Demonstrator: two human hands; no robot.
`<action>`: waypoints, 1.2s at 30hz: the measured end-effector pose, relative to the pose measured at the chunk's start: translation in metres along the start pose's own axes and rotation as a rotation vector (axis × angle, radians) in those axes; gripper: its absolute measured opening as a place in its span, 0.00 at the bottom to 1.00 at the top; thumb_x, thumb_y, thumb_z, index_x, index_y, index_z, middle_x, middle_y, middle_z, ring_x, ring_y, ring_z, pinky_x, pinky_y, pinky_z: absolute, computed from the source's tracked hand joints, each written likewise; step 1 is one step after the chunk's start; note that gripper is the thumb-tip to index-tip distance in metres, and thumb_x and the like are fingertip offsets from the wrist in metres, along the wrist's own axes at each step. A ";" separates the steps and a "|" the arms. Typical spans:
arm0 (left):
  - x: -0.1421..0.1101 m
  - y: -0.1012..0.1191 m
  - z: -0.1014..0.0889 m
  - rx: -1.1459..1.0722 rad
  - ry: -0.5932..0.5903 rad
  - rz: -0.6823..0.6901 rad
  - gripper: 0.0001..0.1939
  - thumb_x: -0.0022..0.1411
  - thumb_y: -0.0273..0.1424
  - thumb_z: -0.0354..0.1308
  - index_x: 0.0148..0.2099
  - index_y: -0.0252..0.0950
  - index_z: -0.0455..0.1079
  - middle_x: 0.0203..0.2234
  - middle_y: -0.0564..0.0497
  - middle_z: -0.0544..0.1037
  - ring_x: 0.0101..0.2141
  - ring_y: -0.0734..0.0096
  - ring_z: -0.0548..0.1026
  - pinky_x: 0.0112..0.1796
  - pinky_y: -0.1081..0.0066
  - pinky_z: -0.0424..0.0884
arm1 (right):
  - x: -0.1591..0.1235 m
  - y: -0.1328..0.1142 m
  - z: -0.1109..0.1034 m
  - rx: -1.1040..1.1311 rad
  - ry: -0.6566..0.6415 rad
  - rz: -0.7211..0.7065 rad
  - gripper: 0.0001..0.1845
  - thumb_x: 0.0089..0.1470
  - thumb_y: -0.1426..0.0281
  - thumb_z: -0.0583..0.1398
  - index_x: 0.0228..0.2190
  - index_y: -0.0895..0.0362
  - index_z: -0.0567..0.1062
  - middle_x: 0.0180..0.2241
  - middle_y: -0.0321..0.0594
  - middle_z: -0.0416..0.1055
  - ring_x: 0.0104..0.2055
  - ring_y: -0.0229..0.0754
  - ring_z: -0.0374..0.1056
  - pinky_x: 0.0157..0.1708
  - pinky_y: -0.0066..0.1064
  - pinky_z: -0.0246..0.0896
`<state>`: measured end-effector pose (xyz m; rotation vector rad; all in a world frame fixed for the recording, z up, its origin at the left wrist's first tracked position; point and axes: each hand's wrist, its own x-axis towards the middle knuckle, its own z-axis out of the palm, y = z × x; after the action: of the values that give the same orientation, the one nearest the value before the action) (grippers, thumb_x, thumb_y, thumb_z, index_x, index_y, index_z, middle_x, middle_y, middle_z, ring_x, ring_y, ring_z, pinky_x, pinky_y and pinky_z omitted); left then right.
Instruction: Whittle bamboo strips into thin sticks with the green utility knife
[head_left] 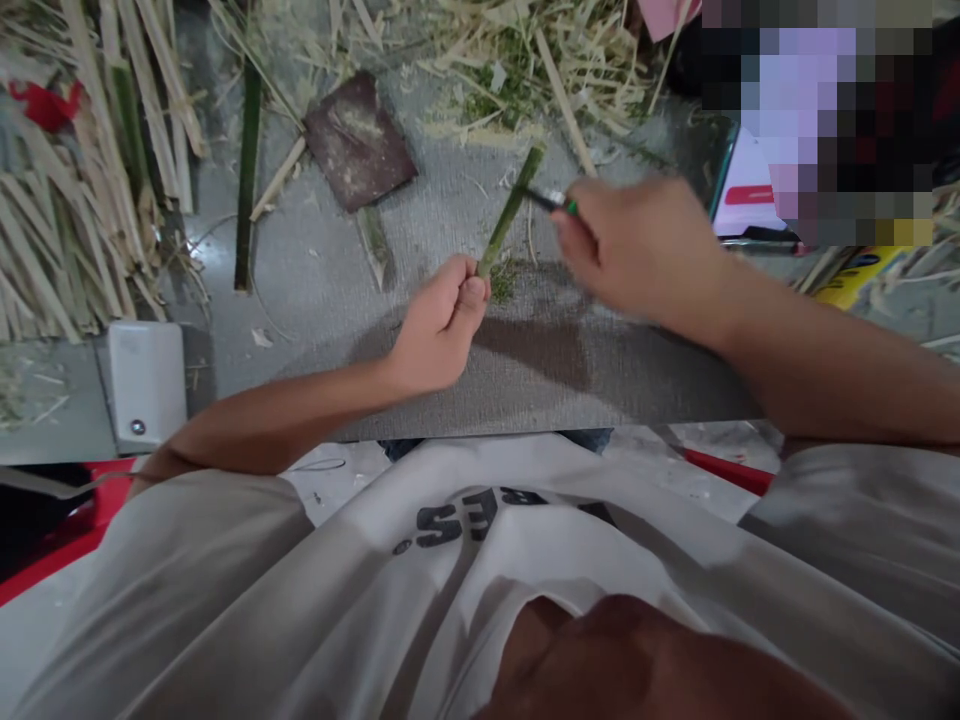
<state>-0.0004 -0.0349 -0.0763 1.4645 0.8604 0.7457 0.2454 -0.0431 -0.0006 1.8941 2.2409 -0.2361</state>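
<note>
Closed around the lower end of a green bamboo strip (511,212), my left hand (441,325) keeps it slanting up and to the right. My right hand (637,245), slightly blurred, grips a knife (546,200) whose dark blade meets the strip near its upper end. A bit of green shows at the knife's handle; the rest of the handle is hidden in my fingers. Fine green shavings (504,282) lie on the table (435,225) just beneath the strip.
Bundled pale bamboo strips (82,220) fill the left side. A brown square piece (360,140) and a white box (148,380) lie nearer. Heaped shavings (555,60) cover the back. At right are a lit screen (750,190) and a yellow packet (859,275).
</note>
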 end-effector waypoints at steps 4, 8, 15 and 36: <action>0.000 -0.002 0.000 0.036 -0.038 0.051 0.30 0.80 0.63 0.53 0.39 0.43 0.62 0.24 0.56 0.63 0.24 0.71 0.60 0.26 0.65 0.54 | 0.000 0.000 0.000 0.025 0.033 0.017 0.32 0.83 0.58 0.43 0.61 0.66 0.76 0.44 0.65 0.82 0.39 0.57 0.74 0.38 0.42 0.42; 0.002 -0.003 -0.001 0.084 -0.027 0.064 0.31 0.80 0.64 0.51 0.39 0.43 0.62 0.24 0.55 0.63 0.24 0.70 0.60 0.27 0.64 0.53 | -0.002 -0.001 0.002 0.019 0.017 -0.013 0.31 0.83 0.58 0.43 0.59 0.64 0.77 0.43 0.63 0.83 0.37 0.55 0.71 0.37 0.41 0.42; 0.003 -0.002 -0.003 0.175 -0.078 0.121 0.28 0.84 0.61 0.46 0.41 0.43 0.59 0.26 0.56 0.62 0.24 0.71 0.59 0.29 0.63 0.57 | 0.001 0.000 0.010 -0.042 0.007 -0.039 0.31 0.83 0.58 0.42 0.59 0.64 0.77 0.39 0.56 0.81 0.35 0.53 0.71 0.36 0.39 0.41; -0.004 -0.002 -0.004 0.371 -0.051 0.034 0.29 0.84 0.62 0.40 0.42 0.44 0.61 0.27 0.53 0.70 0.29 0.66 0.72 0.33 0.62 0.70 | -0.001 -0.007 0.009 -0.001 -0.035 0.000 0.34 0.85 0.57 0.40 0.62 0.68 0.75 0.45 0.64 0.82 0.41 0.56 0.76 0.37 0.40 0.41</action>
<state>-0.0058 -0.0361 -0.0779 1.8215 0.9723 0.5911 0.2387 -0.0480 -0.0093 1.8745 2.2181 -0.2656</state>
